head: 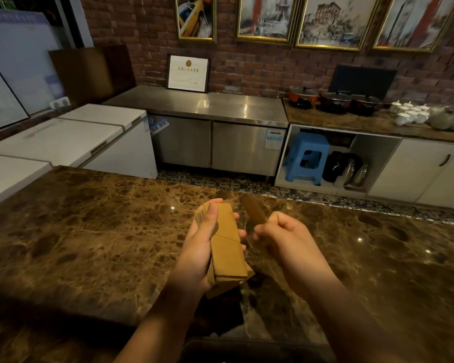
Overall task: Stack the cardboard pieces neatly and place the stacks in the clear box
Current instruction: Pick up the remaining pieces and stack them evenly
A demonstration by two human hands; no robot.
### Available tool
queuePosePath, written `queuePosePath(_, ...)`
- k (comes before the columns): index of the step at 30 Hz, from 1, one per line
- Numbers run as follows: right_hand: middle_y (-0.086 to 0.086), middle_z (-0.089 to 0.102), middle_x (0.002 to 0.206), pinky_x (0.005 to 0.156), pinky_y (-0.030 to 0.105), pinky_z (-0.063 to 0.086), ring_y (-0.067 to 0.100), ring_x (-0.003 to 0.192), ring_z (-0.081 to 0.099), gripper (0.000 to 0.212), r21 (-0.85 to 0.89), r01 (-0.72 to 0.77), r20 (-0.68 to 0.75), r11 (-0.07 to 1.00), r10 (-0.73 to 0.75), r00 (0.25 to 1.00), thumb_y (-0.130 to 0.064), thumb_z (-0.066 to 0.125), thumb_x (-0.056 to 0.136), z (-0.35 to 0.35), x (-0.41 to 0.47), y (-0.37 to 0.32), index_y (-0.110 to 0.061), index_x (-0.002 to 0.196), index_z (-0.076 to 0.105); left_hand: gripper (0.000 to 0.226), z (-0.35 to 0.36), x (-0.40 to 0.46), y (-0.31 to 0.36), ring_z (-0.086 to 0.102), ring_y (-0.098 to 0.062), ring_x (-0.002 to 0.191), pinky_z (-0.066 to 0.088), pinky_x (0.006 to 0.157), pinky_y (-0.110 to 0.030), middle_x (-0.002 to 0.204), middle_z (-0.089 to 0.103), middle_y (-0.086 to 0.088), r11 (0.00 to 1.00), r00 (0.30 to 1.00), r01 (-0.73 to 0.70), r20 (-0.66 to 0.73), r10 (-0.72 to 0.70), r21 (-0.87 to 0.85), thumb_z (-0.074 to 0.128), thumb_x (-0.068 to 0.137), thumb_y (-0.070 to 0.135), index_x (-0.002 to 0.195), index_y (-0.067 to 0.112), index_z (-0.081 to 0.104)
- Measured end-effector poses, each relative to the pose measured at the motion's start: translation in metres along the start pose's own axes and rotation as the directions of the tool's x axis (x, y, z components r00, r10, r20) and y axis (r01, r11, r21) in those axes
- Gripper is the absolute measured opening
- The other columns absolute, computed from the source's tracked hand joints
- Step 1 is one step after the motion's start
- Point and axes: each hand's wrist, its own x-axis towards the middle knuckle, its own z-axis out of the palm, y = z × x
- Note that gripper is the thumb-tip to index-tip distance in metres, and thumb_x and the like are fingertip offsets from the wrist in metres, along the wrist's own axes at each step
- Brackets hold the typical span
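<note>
Tan cardboard stack (227, 247) in left fingers (212, 213); blurred brown piece (253, 210) in right fingers (266, 227).

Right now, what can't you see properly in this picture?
Head view only:
- Clear box: nowhere in the frame.
- Single cardboard piece in the right hand: motion-blurred, so its shape is unclear.
- Cardboard stack in the left hand: fingers cover its far side, so the piece count is unclear.
- Print on the stack's edge: too small to read.
- Dark object at the bottom edge: cut off.

Brown veined marble counter (89, 231), glossy, light reflections, surface bare in view
</note>
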Motion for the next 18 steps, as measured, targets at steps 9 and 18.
queuePosePath(9,0.002,0.07,0.116,0.088,0.037,0.059,0.018,0.101,0.071,0.041,-0.037,-0.046,0.065,0.998,0.048,0.997,0.007,0.061,0.09,0.007,-0.004,0.004,-0.029,0.109,0.068,0.056,-0.006,0.001,-0.002,0.07,-0.035,0.101,0.058,0.08,-0.05,0.114,0.073,-0.016,0.999,1.0,0.025,-0.017,-0.026,-0.023,0.071,0.069,0.056,0.118,0.029,0.067)
queuePosePath(18,-0.014,0.057,0.111,0.086,0.02,0.05,0.004,0.104,0.059,0.053,-0.392,0.074,0.004,0.917,-0.078,0.997,-0.033,0.086,0.074,0.026,0.005,0.03,-0.029,0.123,0.068,0.046,-0.017,0.001,-0.012,0.072,-0.032,0.086,0.061,0.066,-0.047,0.101,0.073,-0.017,0.986,0.998,0.055,0.017,-0.053,-0.156,0.07,0.078,0.036,0.12,0.02,0.063)
